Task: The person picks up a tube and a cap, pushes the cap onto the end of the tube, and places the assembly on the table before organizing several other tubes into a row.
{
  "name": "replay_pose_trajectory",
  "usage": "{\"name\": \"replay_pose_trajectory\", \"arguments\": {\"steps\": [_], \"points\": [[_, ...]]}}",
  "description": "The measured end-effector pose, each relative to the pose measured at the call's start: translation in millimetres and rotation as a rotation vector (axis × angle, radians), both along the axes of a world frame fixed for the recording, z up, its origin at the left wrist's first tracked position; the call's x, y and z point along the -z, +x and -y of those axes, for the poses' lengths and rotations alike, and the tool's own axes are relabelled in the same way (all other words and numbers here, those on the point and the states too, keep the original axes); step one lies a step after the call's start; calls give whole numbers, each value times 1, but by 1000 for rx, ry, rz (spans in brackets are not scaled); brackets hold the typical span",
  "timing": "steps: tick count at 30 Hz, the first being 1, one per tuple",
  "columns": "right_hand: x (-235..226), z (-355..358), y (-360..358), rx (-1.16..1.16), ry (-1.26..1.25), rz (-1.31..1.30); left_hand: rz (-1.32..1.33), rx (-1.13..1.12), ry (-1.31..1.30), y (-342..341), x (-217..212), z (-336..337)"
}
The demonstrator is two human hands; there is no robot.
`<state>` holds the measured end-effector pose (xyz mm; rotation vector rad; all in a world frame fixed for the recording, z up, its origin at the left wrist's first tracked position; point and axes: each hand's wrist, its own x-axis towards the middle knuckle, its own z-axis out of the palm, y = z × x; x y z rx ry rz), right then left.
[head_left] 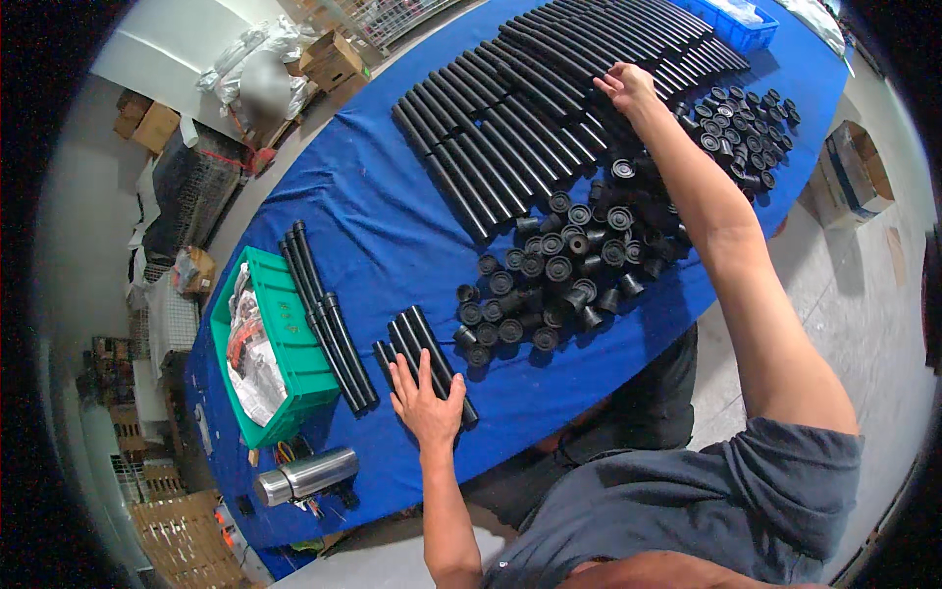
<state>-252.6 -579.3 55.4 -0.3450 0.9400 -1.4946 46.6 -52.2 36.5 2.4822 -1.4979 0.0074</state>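
Observation:
My left hand (429, 404) lies with its fingers spread over a small group of short black tubes (420, 339) near the table's front edge. The tubes sit side by side, partly covered by the hand. My right arm is stretched out to the far side, where my right hand (628, 88) has its fingers bent and drawn together at the ends of black tubes laid in dense rows (491, 137). What lies between those fingertips is too small to make out. Between both hands spreads a heap of round black caps (559, 267).
Longer joined black tubes (329, 324) lie left of my left hand. Beside them stand a green crate (312, 358) holding wrapping and a silver cylindrical device (312, 475). A blue bin (751, 37) sits at the blue-covered table's far right. A cardboard box (854, 177) stands on the floor.

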Motion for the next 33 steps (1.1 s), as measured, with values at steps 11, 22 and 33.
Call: {"name": "replay_pose_trajectory", "arguments": {"steps": [11,22,33], "points": [[4,20,10,52,58,25,48,29,5,-2,-2,1],[16,44,21,92,98,168,-23,-12,26,-1,-4,-2],[18,48,19,26,35,129,-52,-13,15,-1,-4,-1]]}}
